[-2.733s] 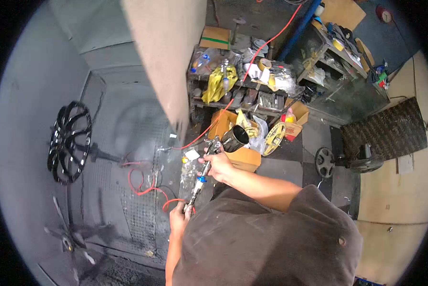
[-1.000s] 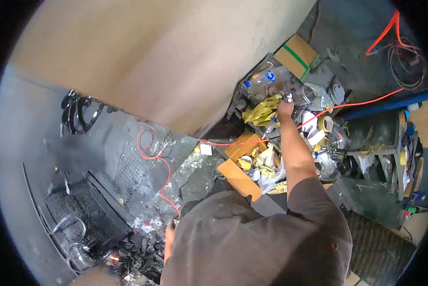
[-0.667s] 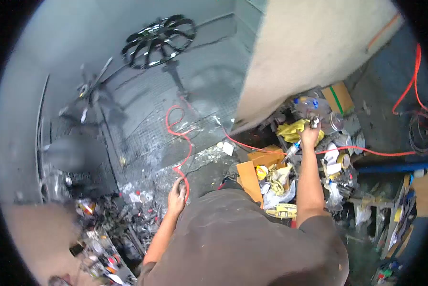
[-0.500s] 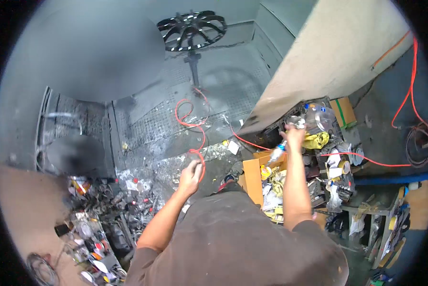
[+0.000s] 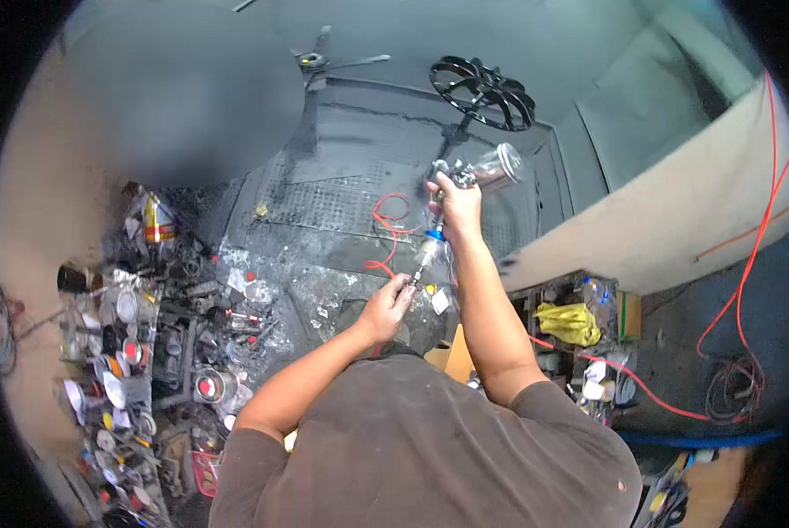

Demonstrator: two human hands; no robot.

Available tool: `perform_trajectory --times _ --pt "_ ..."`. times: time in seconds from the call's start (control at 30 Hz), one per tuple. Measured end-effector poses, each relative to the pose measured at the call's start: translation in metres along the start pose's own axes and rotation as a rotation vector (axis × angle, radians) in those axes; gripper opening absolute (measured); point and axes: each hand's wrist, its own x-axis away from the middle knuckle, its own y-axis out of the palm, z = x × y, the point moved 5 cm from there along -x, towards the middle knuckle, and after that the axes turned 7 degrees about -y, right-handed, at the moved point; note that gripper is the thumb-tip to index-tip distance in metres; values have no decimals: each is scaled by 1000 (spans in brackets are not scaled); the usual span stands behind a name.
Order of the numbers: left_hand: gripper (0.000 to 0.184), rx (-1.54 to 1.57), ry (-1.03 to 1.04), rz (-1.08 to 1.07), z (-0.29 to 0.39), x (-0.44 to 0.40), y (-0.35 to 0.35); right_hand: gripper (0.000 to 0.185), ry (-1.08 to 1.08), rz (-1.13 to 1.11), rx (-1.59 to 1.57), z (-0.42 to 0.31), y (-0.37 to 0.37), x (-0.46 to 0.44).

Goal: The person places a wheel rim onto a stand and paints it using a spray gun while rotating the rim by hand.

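My right hand (image 5: 458, 204) is wrapped round a metal spray gun (image 5: 452, 173) with a clear cup (image 5: 497, 167) on it. A clear fitting with a blue ring (image 5: 431, 245) hangs below the gun's handle. My left hand (image 5: 390, 306) has its fingers closed at the lower end of that fitting, where a red hose (image 5: 378, 266) comes close. Beyond the gun, a glossy black wheel (image 5: 482, 92) sits on a stand.
Cans and tools crowd a bench (image 5: 131, 352) on the left. At the right are a pale panel (image 5: 641, 233), a yellow cloth (image 5: 568, 324) on a cluttered shelf, and a red hose hanging beside the wall. A white scrap (image 5: 439, 301) lies on the floor.
My right hand has brought the gun from the shelf to in front of me, now with a clear cup on it. My left hand has moved to the fitting's lower end. The view has turned left.
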Motion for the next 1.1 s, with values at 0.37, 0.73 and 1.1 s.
perform_trajectory --times 0.37,0.73,1.1 --pt "40 882 -465 231 -35 68 -27 26 31 -511 178 45 155 73" --pt "46 644 -396 99 -38 63 -22 37 50 -493 235 48 135 79" --pt "53 172 -281 -730 -27 80 -48 32 101 -647 317 56 32 103"
